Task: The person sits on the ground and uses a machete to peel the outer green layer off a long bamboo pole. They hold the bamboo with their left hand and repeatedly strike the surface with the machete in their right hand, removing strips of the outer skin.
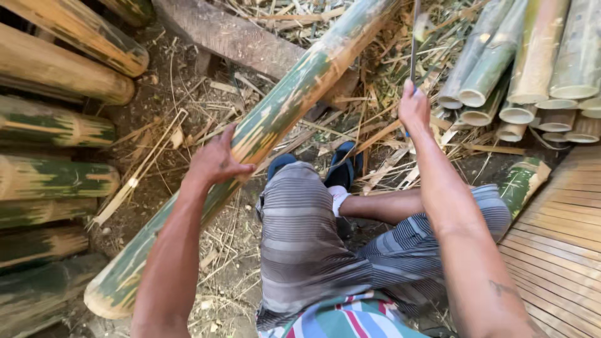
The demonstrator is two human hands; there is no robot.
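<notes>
You have one long green-and-yellow bamboo pole (263, 131) running from lower left to top centre, with two hands on the job: one left hand (216, 159) and one right hand (414, 107). At the left edge you can count about seven stacked bamboo lengths (56, 178), and the upper right holds roughly ten cut bamboo tubes (538, 69). You wear two dark sandals (341, 166).

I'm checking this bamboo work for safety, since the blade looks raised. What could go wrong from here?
1. The right hand holds a raised blade, blurred in this view; a stroke could likely reach the left hand steadying the bamboo pole.
2. The bent legs and the sandalled foot lie right beside the pole, so a glancing stroke might strike them.
</notes>
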